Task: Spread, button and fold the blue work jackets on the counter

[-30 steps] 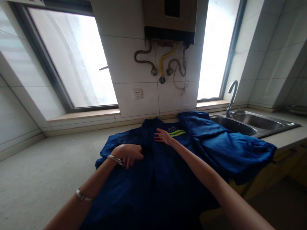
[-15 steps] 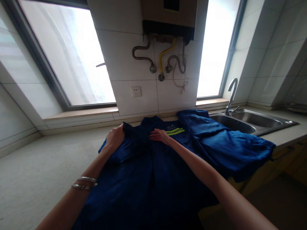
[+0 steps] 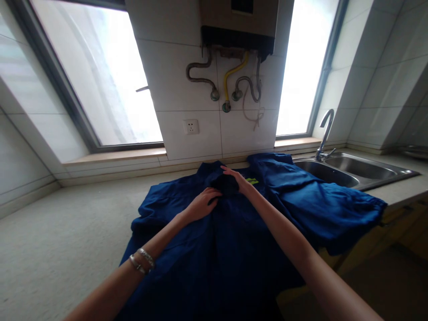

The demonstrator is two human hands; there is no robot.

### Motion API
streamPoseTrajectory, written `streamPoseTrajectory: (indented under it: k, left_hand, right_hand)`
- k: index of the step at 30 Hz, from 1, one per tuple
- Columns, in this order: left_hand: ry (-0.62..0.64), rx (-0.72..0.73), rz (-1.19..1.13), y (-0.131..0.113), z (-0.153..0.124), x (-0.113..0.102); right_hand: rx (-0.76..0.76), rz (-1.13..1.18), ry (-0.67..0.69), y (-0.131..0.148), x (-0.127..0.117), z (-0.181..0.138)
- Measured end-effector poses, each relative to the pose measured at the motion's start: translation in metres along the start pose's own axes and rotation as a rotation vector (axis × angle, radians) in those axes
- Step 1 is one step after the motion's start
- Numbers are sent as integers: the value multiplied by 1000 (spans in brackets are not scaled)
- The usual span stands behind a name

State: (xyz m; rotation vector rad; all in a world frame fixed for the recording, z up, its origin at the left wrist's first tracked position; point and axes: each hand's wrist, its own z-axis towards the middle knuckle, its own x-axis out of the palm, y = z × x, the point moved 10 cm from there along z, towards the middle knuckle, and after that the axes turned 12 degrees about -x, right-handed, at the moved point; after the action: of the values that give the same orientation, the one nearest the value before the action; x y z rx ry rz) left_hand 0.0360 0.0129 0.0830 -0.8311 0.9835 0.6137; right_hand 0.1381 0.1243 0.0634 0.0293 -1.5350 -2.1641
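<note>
A dark blue work jacket (image 3: 174,249) lies spread front side up on the counter, its collar toward the wall. My left hand (image 3: 202,204) is at the front opening just below the collar, fingers curled on the cloth; the fingertips are partly hidden in a dark fold. Just beyond it, my right hand (image 3: 236,177) rests over the collar area, fingers stretched leftward and the thumb apart. Dark raised cloth shows between its fingers and thumb. The right hand and wrist cover most of a yellow-green reflective strip (image 3: 252,181) on the chest.
The pale counter (image 3: 67,232) extends to the left. At the right, a sleeve (image 3: 337,209) hangs over the counter's front edge, near a double steel sink (image 3: 364,165) with a faucet (image 3: 324,133). A water heater (image 3: 239,26) with pipes hangs on the tiled wall.
My left hand has let go of the jacket's left shoulder area and moved right to the front opening. My right hand has shifted slightly up and right; cloth near the collar is now raised.
</note>
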Motion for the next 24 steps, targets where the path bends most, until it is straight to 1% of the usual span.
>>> streamPoseTrajectory:
  k: [1, 3, 6, 7, 8, 10, 13, 14, 16, 18, 19, 22, 24]
  left_hand:
    - [-22, -30, 53, 2, 1, -3]
    - [-62, -136, 183, 10, 2, -8]
    - [-80, -278, 379, 21, 0, -10]
    - [-79, -310, 427, 24, -1, -9]
    - [-80, -340, 463, 27, -3, -8]
    - [-73, -397, 503, 34, -5, -3]
    - [-43, -466, 508, 44, -8, 6]
    - [-29, -477, 497, 47, -8, 8]
    - [7, -482, 464, 51, -7, 11]
    - [40, -449, 451, 50, -5, 11]
    - [40, -420, 459, 48, -4, 8]
    - [-29, -355, 495, 43, -1, -6]
    - [-73, -360, 491, 46, 0, -14]
  right_hand:
    - [-6, -24, 55, 4, 2, 0]
    - [-9, -109, 197, 8, 10, -2]
    - [12, -309, 375, 0, 22, -6]
    - [-7, -390, 427, -4, 28, -7]
    - [-54, -482, 471, -6, 34, -8]
    - [-211, -697, 516, -9, 46, -8]
    - [-459, -972, 517, -14, 64, -14]
    - [-514, -1024, 528, -19, 70, -18]
    - [-574, -1082, 570, -29, 79, -24]
    - [-581, -1106, 578, -36, 81, -26]
    - [-572, -1100, 559, -37, 79, -24]
    - [-525, -986, 420, -32, 64, -15]
    - [-490, -887, 318, -29, 52, -8]
